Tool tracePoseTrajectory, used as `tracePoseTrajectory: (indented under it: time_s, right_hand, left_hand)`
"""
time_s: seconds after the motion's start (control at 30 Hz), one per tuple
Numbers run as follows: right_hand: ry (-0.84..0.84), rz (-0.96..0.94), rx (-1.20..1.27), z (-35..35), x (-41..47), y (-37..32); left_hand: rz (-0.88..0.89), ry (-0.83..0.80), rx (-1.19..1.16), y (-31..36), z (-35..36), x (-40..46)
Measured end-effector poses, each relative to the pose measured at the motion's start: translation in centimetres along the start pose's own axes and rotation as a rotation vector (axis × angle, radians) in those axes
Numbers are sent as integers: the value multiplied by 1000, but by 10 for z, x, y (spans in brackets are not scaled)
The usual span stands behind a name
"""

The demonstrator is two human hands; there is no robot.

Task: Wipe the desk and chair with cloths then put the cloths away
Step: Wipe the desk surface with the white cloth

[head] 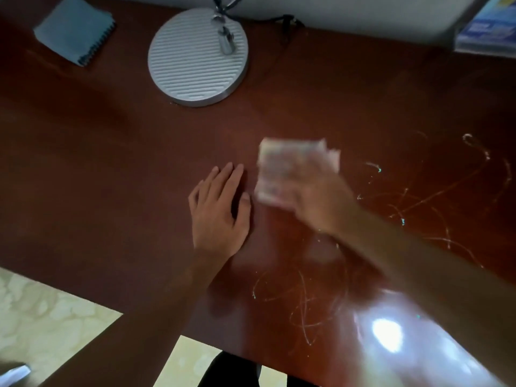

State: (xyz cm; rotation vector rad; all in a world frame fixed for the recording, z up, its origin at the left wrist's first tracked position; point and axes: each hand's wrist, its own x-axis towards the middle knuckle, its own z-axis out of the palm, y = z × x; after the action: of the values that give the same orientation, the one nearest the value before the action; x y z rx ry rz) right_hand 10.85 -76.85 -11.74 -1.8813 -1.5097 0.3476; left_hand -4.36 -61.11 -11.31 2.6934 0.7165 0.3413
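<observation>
A dark red-brown desk (111, 152) fills the view. My left hand (220, 208) lies flat on it near the middle, fingers spread and holding nothing. Just to its right, my right hand (321, 202) is blurred by motion and grips a folded pale cloth (290, 166) pressed against the desktop. Thin wet streaks (418, 202) curl across the wood to the right of the cloth and in front of it. No chair is in sight.
A round ribbed metal lamp base (195, 60) stands at the back middle, its cord trailing right. A blue spiral notebook (75, 29) lies at the back left. Blue booklets (488, 26) sit at the back right. Pale floor (42, 317) shows past the desk's near-left edge.
</observation>
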Motion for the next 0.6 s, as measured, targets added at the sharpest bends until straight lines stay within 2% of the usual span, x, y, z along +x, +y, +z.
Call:
tracePoseTrajectory:
  time_s: [0.03,0.07,0.1,0.17,0.27,0.37,0.43,0.47,0.5,0.57,0.6]
  right_hand:
    - [117,74,-63,-22,6,23]
    - [115,236,-347,-48,12,45]
    - [128,434,-423,-71,20,62]
    - [172,603,-415,-92,13,81]
    - [131,501,-530,-48,-14,37]
    - [80,289,-373,4,-67,-37]
    - [-6,203,-354,-6,-81,-50]
    - [-30,247,-399,-22,-78,-37]
    - [-25,377,-456,-41,-69,-19]
    - [56,618,-534,-85,-51,36]
    - [117,668,-532,-106,-42,61]
  left_hand:
    - [-4,2,26,2,2,1]
    - [-14,-4,49,4,4,3]
    - [-24,-12,68,7,5,5]
    - [7,-24,75,20,10,14]
    - [72,-31,18,45,16,32]
    - [156,-55,-61,65,23,37]
    - [189,-83,-91,68,27,34]
    - [204,-86,-91,66,28,32]
    - [219,-89,-85,64,29,30]
    - [251,-100,-74,60,30,28]
    - [263,-99,-73,59,30,29]
